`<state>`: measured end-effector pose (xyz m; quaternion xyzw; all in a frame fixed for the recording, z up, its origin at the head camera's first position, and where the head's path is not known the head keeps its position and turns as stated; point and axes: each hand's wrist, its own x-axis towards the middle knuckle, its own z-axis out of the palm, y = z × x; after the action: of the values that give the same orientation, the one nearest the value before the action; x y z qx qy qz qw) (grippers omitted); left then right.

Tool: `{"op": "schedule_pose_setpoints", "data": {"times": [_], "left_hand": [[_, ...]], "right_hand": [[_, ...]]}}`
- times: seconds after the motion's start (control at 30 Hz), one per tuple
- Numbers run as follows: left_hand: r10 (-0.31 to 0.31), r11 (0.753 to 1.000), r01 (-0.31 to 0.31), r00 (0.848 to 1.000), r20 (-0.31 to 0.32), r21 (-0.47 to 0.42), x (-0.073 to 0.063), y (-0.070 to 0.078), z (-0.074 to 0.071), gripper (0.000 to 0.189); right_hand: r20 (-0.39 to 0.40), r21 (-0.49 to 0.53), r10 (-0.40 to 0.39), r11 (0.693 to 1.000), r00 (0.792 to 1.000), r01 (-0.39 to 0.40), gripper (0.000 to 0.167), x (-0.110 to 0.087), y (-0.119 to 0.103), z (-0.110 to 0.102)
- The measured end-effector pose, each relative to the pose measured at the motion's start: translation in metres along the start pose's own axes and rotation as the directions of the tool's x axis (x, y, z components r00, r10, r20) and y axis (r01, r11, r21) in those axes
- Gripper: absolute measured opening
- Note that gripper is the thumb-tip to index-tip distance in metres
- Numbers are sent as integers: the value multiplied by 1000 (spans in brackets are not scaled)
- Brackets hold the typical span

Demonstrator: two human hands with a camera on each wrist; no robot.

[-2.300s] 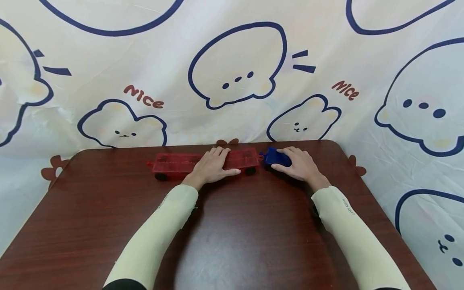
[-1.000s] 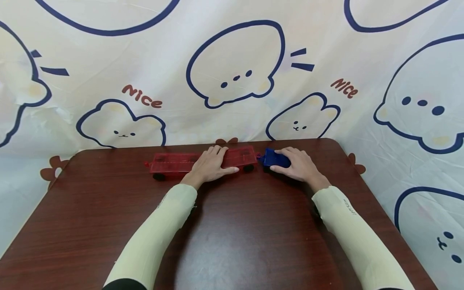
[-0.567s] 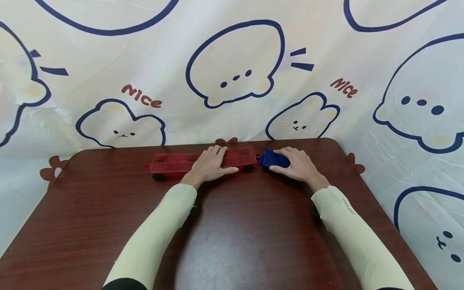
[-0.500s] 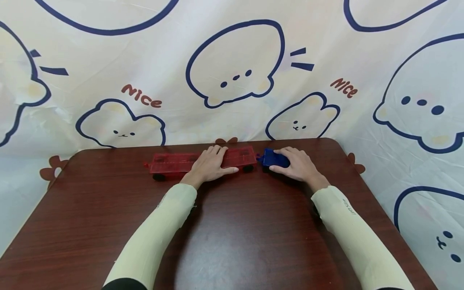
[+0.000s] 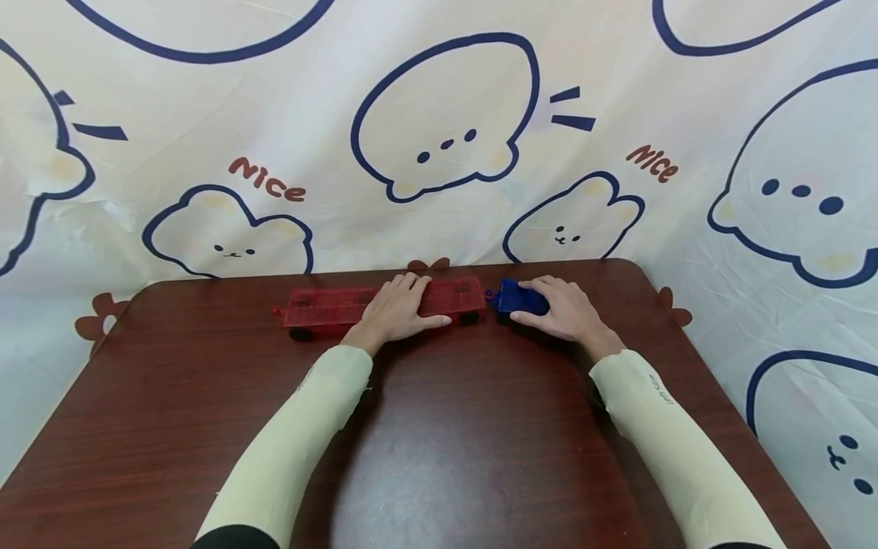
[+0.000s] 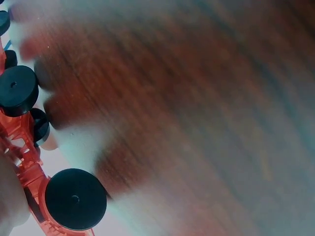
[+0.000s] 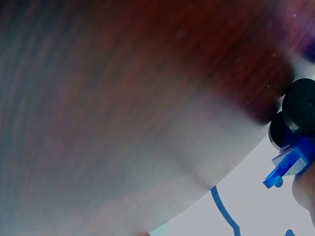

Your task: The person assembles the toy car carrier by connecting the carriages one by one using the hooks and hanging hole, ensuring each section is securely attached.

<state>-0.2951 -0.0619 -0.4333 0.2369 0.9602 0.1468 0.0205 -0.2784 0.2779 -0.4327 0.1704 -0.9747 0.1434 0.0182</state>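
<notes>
A translucent red toy train carriage with black wheels (image 5: 329,306) stands along the table's far edge, a small hook at its left end. My left hand (image 5: 394,311) grips it across the middle, thumb on the near side and fingers over the top. What lies under the palm is hidden, so I cannot tell whether it is one carriage or two joined. Just to its right is a blue toy train car (image 5: 517,299), its hook at the red end; whether they are linked is unclear. My right hand (image 5: 565,311) holds the blue car between thumb and fingers. Black wheels (image 6: 74,199) show in the left wrist view.
The dark brown wooden table (image 5: 439,442) has a rounded far edge close behind the toys. A white cloth (image 5: 411,236) with blue cartoon outlines hangs behind it and along both sides.
Both hands keep their hold. Toys and hands sit slightly further left in the view than 2.3 seconds ago, as does the backdrop. Over the last half second I see almost no movement.
</notes>
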Motion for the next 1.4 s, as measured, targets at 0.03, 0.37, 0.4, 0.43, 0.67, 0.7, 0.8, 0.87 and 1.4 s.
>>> {"op": "schedule_pose_setpoints", "data": {"times": [0.03,0.37,0.4,0.43,0.67,0.7,0.8,0.87,1.4], "left_hand": [[2,1000,-2,1000,0,2,0,0,0,101],[20,1000,-20,1000,-3,19,2,1,0,99],[21,999,-21,1000,-4,25,2,0,0,99],[24,999,-24,1000,-4,28,2,1,0,99],[34,998,-34,999,2,45,1,0,-1,99],[32,998,-33,999,2,46,1,0,-2,99],[30,998,-30,1000,2,46,0,-1,-2,99],[28,998,-28,1000,5,49,0,-1,-2,99],[27,992,-24,999,-22,123,-1,0,-1,102]], "right_hand": [[-2,-2,1,1000,1000,-1,83,0,0,0],[-8,-14,8,1000,1000,-8,82,-3,1,2],[-8,-18,6,1000,1000,-6,82,-3,0,2],[-8,-20,3,1000,1000,-3,82,-3,1,2],[5,-29,-8,1000,1000,8,84,-1,0,0],[8,-29,-7,1000,1000,8,83,-1,-1,0],[18,-32,-5,999,1000,6,84,0,-2,0],[20,-35,-4,999,1000,5,83,1,-2,0],[30,-45,-30,999,999,31,85,4,0,-3]]}}
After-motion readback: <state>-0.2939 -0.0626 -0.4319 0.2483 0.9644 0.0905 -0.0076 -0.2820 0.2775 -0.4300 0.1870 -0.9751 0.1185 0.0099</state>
